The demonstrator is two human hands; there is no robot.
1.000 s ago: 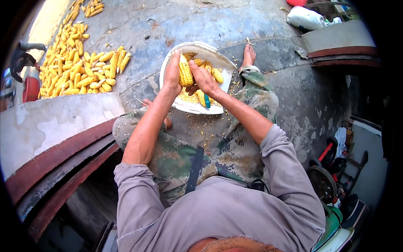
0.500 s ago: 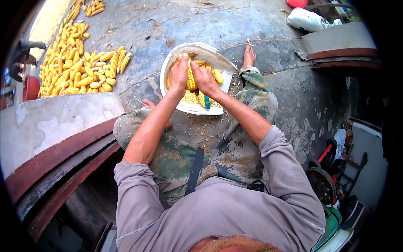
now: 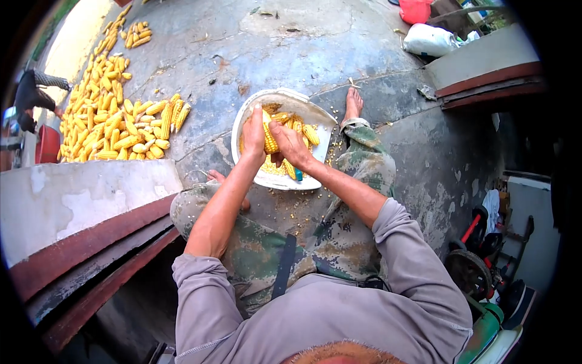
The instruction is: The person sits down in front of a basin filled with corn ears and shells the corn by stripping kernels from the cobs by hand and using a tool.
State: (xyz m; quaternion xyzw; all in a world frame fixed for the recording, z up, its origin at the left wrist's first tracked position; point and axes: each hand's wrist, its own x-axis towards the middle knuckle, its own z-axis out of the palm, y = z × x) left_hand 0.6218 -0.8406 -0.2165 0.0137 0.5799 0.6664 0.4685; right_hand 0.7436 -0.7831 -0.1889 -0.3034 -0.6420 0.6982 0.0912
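Observation:
Over a white basin on the ground, my left hand is wrapped round the left side of a yellow corn cob. My right hand presses on the same cob from the right, its thumb near the upper part. The cob slants between both palms, and its lower end is partly hidden by the fingers. Several more cobs and loose kernels lie in the basin beneath. A small green-blue object sits by the basin's near edge.
A big heap of corn cobs covers the floor at left, beside a red container. Another person is at the far left edge. A white sack lies top right. Low ledges flank both sides; a wheeled machine stands lower right.
The view has tilted, so the basin and heap appear lower. Both hands have shifted on the cob, which was more covered half a second ago. The other person shows more fully.

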